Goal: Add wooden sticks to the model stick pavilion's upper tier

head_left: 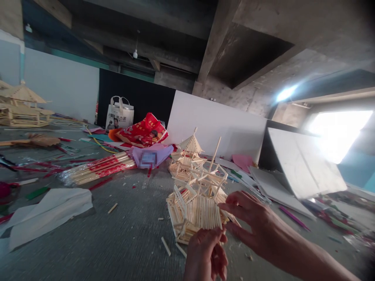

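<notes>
A model pavilion built of pale wooden sticks [203,210] stands on the grey surface in front of me, with a planked platform and hexagonal railings. My left hand [206,253] is closed at its near edge, thumb and fingers pinching the rim beside the platform. At the model's right side is my right hand [249,214], its fingers apart and the fingertips at or very near the railing. Part of the model's right corner is hidden behind these fingers. Behind rises a smaller stick tower with a pointed roof [191,144], and a single stick [215,154] juts up at a slant.
Loose stick pieces [165,246] lie nearby. To the left are a plastic-wrapped stick bundle [102,168], white paper [52,214], a red bag [143,130] and another stick pavilion [25,105]. White boards [304,162] and a purple pen-like stick [294,218] are at right.
</notes>
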`<control>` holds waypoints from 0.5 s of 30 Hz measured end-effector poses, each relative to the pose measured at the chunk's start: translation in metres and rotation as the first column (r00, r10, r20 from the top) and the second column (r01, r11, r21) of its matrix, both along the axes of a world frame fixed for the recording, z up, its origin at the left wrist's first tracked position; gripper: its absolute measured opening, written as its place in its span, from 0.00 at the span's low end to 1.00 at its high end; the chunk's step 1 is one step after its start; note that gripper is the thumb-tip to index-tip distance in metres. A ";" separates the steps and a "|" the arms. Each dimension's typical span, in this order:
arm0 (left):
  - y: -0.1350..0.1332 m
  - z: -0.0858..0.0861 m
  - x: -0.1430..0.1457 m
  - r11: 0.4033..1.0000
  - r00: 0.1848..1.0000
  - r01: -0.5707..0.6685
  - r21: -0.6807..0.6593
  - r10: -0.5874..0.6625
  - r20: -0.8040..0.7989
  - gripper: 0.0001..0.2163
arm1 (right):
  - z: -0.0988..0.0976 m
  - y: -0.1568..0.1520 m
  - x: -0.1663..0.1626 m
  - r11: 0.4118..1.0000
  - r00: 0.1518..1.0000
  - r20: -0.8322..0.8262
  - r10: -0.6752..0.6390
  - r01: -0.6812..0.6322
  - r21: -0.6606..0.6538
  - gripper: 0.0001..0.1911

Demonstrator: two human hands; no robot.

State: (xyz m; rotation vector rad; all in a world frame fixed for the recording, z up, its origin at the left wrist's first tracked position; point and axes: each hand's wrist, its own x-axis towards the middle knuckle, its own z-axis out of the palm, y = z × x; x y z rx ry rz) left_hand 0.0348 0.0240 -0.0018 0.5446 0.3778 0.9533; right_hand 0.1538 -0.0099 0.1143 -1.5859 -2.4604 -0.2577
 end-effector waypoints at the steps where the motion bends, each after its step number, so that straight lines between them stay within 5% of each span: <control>1: 0.000 0.000 0.000 1.000 1.000 0.000 0.009 0.000 0.006 0.14 | 0.000 0.000 -0.001 1.000 1.000 0.009 0.000 0.000 -0.001 0.12; 15: 0.002 0.002 0.002 1.000 1.000 -0.005 0.022 0.005 0.005 0.14 | -0.003 -0.003 -0.008 0.999 0.997 0.073 0.024 -0.027 0.041 0.05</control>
